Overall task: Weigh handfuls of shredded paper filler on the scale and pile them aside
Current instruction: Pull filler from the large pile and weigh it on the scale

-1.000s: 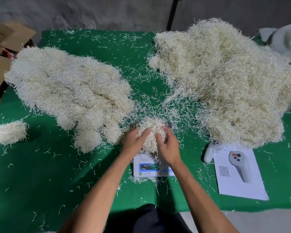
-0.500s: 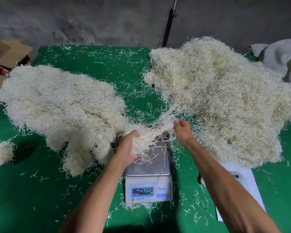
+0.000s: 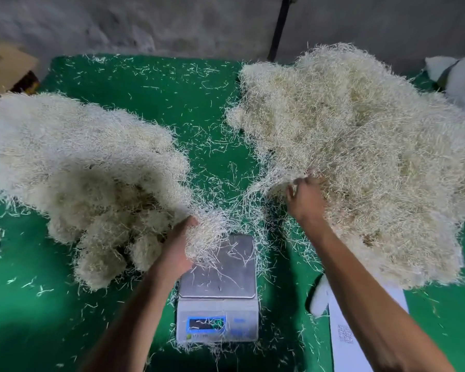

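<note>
Two hands (image 3: 176, 249) (image 3: 306, 196) clutch shredded paper filler (image 3: 207, 233) (featherlight, springy, sheds strands); best scooped deep, over the scale (image 3: 220, 267).

Cream shredded handful (image 3: 207, 234) over seemingly near-bare scale (image 3: 217, 288).

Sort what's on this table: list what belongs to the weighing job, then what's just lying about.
In the job: scale; handful of shredded paper in the left hand; right pile, where the right hand digs; left pile.

Lying about: printed sheet; cardboard box; white device.
</note>
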Demonstrator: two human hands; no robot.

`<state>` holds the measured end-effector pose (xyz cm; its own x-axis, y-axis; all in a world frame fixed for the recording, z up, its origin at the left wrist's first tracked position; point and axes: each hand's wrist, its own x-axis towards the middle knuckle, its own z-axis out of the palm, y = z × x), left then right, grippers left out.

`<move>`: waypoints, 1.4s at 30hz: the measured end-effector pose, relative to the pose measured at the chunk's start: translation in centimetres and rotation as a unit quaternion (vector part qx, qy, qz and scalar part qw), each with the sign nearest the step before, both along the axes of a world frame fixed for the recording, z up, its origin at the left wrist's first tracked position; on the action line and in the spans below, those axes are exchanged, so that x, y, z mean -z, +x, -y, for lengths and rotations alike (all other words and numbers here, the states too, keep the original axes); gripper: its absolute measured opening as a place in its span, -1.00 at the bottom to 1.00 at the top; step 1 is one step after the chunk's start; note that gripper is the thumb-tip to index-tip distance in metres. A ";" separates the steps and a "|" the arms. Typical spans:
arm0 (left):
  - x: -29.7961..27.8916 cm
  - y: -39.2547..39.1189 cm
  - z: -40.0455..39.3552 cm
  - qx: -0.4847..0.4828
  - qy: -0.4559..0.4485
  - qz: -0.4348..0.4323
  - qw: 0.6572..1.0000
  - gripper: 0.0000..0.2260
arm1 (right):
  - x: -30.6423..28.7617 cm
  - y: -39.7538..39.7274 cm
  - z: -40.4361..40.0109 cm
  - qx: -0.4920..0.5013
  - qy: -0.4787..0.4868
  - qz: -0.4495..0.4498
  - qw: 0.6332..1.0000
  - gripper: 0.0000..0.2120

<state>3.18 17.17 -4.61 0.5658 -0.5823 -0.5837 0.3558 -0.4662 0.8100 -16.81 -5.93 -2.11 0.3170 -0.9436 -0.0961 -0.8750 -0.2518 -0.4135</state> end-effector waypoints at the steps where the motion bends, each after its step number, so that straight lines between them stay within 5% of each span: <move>1: -0.4 -0.5 0.0 -0.003 -0.007 -0.012 1.000 -0.25 | -0.2 0.2 -1.8 -0.040 0.030 0.074 0.996 -0.64; 4: 0.3 -0.7 -1.7 0.037 -0.013 0.021 0.999 -0.38 | -0.6 1.4 -8.7 -0.137 0.280 0.236 0.920 -0.51; 7: -1.3 -1.8 -3.6 0.117 -0.051 0.014 0.992 -0.32 | -0.4 2.2 -14.6 -0.157 0.360 0.279 0.876 -0.52; 9: -0.5 -1.7 -4.9 0.145 -0.057 0.039 0.987 -0.31 | 0.8 2.2 -16.0 -0.119 0.341 0.315 0.878 -0.61; 12: -0.3 -1.5 -6.8 0.125 -0.030 0.108 0.986 -0.56 | 1.7 1.9 -16.9 -0.027 0.301 0.290 0.908 -0.61; 15: -0.4 -1.4 -7.6 0.054 0.007 0.138 0.989 -0.28 | 1.7 1.5 -17.9 0.034 0.263 0.325 0.908 -0.43; 19: -0.5 -2.4 -8.3 0.078 0.037 0.142 0.986 -0.37 | 1.8 0.6 -19.5 -0.008 0.172 0.246 0.954 -0.48; 22: -0.1 -1.9 -9.6 0.090 -0.007 0.119 0.989 -0.45 | 2.1 -1.6 -20.2 0.021 0.170 0.268 0.948 -0.55; 26: 2.2 -1.0 -13.7 0.053 -0.101 0.026 0.993 -0.27 | 4.3 -5.4 -22.6 0.155 0.184 0.414 0.878 -0.60; 29: 4.9 -1.5 -16.8 -0.005 -0.131 -0.128 0.983 -0.27 | 6.9 -7.1 -24.6 0.239 0.256 0.498 0.793 -0.55; 32: 7.8 -1.8 -19.6 -0.151 -0.167 -0.288 0.931 -0.14 | 9.5 -8.2 -27.3 0.306 0.326 0.588 0.674 -0.45; 35: 8.1 -1.9 -20.6 -0.202 -0.193 -0.338 0.899 -0.12 | 10.7 -9.5 -29.2 0.326 0.353 0.654 0.585 -0.40; 37: 8.0 -1.7 -20.5 -0.200 -0.194 -0.336 0.900 -0.12 | 10.9 -9.9 -29.7 0.335 0.358 0.667 0.562 -0.42; 42: 8.0 -1.8 -20.6 -0.201 -0.193 -0.334 0.900 -0.13 | 10.8 -10.1 -29.6 0.333 0.361 0.654 0.576 -0.43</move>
